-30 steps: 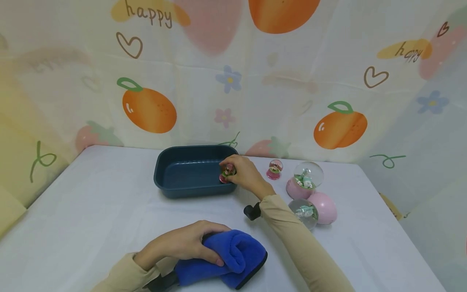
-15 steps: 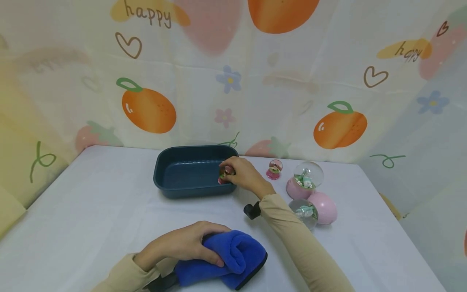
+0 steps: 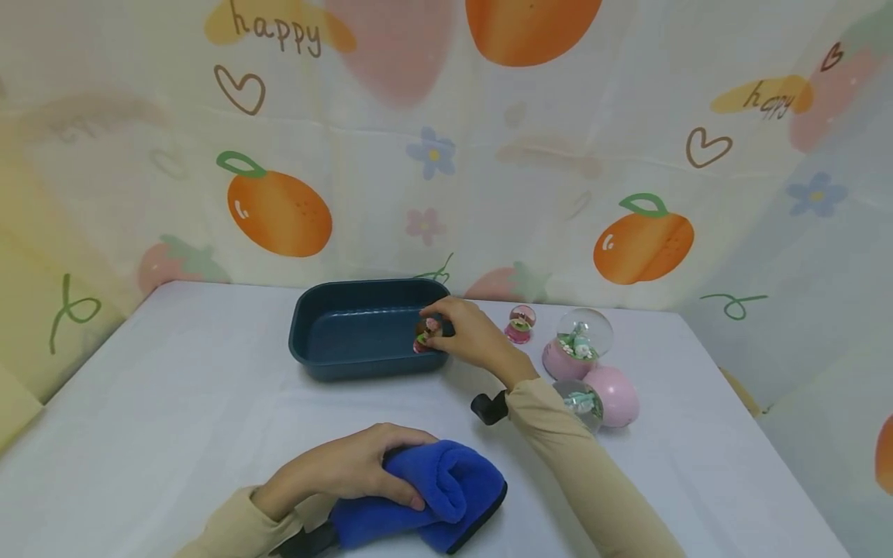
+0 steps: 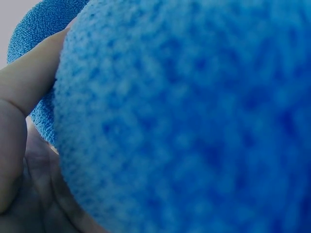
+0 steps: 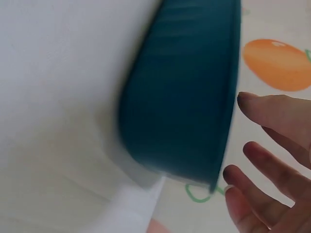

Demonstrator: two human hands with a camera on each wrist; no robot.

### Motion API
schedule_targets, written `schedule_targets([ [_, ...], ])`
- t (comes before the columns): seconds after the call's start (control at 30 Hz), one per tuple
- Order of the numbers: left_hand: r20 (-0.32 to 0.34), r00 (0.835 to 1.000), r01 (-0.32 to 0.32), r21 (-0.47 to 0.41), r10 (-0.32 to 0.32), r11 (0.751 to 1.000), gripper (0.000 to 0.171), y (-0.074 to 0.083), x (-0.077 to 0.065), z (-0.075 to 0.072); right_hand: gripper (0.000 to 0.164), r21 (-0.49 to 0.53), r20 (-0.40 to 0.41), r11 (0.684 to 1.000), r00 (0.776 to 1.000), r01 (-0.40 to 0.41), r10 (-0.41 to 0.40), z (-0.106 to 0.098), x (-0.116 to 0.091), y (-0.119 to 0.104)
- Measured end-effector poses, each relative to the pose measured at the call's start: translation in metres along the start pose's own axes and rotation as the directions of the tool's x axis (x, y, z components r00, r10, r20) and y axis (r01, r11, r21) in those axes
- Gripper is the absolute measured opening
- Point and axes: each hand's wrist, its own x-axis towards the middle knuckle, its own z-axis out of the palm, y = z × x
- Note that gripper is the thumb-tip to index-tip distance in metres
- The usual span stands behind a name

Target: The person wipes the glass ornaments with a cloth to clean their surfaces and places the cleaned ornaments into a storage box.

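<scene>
Nearest: left forearm comes in low, beige sleeve (image 3: 233, 523) to the wrist, palm turned down. Left hand (image 3: 349, 465) clamped on a folded blue towel (image 3: 446, 480) with dark edging, thumb across the near side, fingers over the top; its wrist view is mostly blue pile, with the thumb pressed alongside. Towel lies on the white-covered bench (image 3: 174, 411), near edge side.

Right forearm reaches forward and leftward across the bench, black wrist camera (image 3: 490, 408) slung below the cuff. Just right of that sleeve, a large snow globe on its side (image 3: 614, 397), pink base to the right, clear dome partly hidden by the arm. Just beyond it, a second large snow globe (image 3: 577, 349), standing on its pink base, small pale figure inside. Whether the two touch, cannot tell.

Right hand (image 3: 470, 333) over the right end of a dark teal rectangular dish (image 3: 370, 370). Thumb and fingers apart, nothing seen between them in the wrist view. Small pink-based snow globe (image 3: 422, 339) inside the dish, right end, directly at the fingertips; contact cannot be told.

Right of the dish, well apart, a matching small snow globe (image 3: 519, 325) stands near the far edge. Behind everything, a fruit-printed backdrop (image 3: 377, 194).
</scene>
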Motion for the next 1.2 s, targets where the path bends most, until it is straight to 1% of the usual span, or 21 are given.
schedule_targets([
  [0.1, -0.002, 1.000, 0.004, -0.002, -0.004, 1.000, 0.046, 0.000, 0.000, 0.000, 0.042, -0.006, -0.022, 0.999, 0.999, 0.043, -0.043, -0.004, -0.008, -0.001],
  [0.2, -0.003, 1.000, 0.005, -0.002, -0.005, 1.000, 0.047, 0.000, -0.001, 0.000, 0.042, 0.010, -0.035, 0.998, 0.997, 0.067, -0.066, -0.009, -0.016, -0.002],
  [0.4, 0.001, 1.000, 0.015, -0.004, -0.015, 1.000, 0.047, -0.001, 0.000, -0.001, 0.044, 0.067, -0.042, 0.996, 0.998, 0.056, -0.053, -0.020, -0.037, -0.005],
  [0.5, 0.001, 1.000, 0.026, -0.003, -0.026, 1.000, 0.047, -0.001, 0.000, 0.000, 0.045, 0.076, -0.060, 0.994, 0.996, 0.074, -0.070, -0.023, -0.048, -0.006],
  [0.67, -0.005, 0.999, 0.040, 0.002, -0.040, 0.999, 0.047, -0.001, 0.000, 0.000, 0.044, 0.065, -0.102, 0.993, 0.991, 0.096, -0.089, -0.027, -0.065, -0.006],
  [0.87, -0.001, 0.999, 0.043, -0.016, -0.043, 0.999, 0.045, -0.002, 0.000, 0.000, 0.044, 0.060, -0.129, 0.993, 0.987, 0.102, -0.093, -0.029, -0.084, -0.002],
  [1.07, -0.001, 0.999, 0.038, -0.010, -0.038, 0.999, 0.045, -0.003, 0.000, 0.001, 0.045, 0.077, -0.124, 0.996, 0.991, 0.050, -0.040, -0.031, -0.106, 0.003],
  [1.2, 0.001, 0.999, 0.032, -0.014, -0.032, 0.999, 0.045, -0.004, 0.001, 0.001, 0.045, 0.078, -0.146, 0.997, 0.989, 0.022, -0.010, -0.034, -0.120, 0.007],
])
